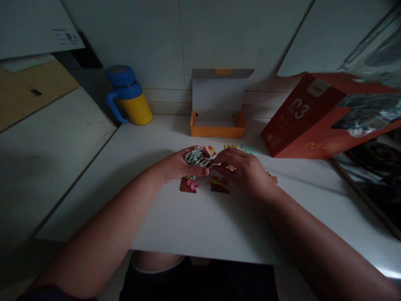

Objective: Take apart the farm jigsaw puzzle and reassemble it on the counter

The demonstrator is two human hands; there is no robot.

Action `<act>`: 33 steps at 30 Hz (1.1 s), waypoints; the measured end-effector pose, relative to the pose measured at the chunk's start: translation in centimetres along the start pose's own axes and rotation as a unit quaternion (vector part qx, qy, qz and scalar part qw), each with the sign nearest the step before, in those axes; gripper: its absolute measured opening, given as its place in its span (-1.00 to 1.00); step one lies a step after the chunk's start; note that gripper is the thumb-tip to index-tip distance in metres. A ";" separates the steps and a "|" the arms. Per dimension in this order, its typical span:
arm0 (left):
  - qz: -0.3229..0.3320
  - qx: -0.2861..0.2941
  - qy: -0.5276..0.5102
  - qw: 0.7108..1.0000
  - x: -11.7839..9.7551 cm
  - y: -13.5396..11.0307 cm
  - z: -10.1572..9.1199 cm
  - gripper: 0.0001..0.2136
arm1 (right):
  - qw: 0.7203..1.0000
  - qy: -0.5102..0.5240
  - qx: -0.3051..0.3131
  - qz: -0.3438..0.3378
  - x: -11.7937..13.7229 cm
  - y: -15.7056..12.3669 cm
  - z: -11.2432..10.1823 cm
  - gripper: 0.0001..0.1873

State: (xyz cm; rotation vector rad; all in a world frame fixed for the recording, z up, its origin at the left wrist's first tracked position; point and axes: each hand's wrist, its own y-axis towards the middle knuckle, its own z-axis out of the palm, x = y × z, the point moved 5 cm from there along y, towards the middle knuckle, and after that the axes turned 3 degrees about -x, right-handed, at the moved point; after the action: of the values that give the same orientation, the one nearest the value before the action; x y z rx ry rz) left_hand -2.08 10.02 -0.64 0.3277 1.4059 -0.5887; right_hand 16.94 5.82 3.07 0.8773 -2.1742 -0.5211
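A thick stack of jigsaw puzzle pieces (196, 157), edges showing, is gripped in my left hand (178, 165), with the thumb across its near side. Close against the stack's right side, my right hand (246, 169) pinches a thin puzzle piece (213, 164) between thumb and fingers. Whether that piece is fully apart from the stack I cannot tell. Beneath the hands lie a brown and pink puzzle piece (189, 185) and a dark piece with yellow (219, 185). Beyond my right hand is a teal piece (249, 148). The right hand partly covers several others.
An orange box (218, 132) with its lid raised stands near the wall. At the back left is a blue and yellow jug (134, 102). A large red box (297, 121) leans at the right, beside a dark stove-like surface (372, 179). Cabinets border the left side of the white table (181, 221).
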 end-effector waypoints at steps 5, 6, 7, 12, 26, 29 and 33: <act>-0.071 0.043 0.028 0.996 0.5 -0.7 0.7 -0.39 | 1.000 -0.010 0.014 0.023 -0.2 -0.1 0.7 -0.90; -0.068 0.044 0.051 0.995 0.4 -0.8 0.8 -0.41 | 0.999 -0.016 0.015 0.029 -0.2 -0.1 0.8 -0.90; -0.052 0.036 0.086 0.994 0.2 -0.8 0.8 -0.43 | 0.999 -0.024 0.015 0.034 -0.3 -0.1 0.8 -0.92; 0.128 -0.088 0.376 0.914 -1.7 -0.1 -0.2 -0.50 | 0.998 -0.040 -0.021 0.048 0.1 0.1 0.1 -0.83; 0.179 -0.098 0.465 0.861 -0.5 0.0 1.2 -0.22 | 1.000 0.006 -0.017 0.025 1.8 0.1 2.1 -0.61; 0.170 -0.102 0.480 0.854 -0.6 0.0 1.1 -0.19 | 0.999 0.020 -0.032 0.028 2.0 0.3 1.9 -0.61; 0.167 -0.106 0.497 0.845 -1.0 0.0 0.8 -0.31 | 0.998 0.008 -0.051 0.025 2.0 0.5 1.1 -0.60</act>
State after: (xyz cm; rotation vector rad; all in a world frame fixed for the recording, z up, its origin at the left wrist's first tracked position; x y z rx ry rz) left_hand -1.41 9.78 0.44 0.7448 2.3178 0.0923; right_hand 14.91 4.82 3.54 0.7679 -2.1293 -0.5918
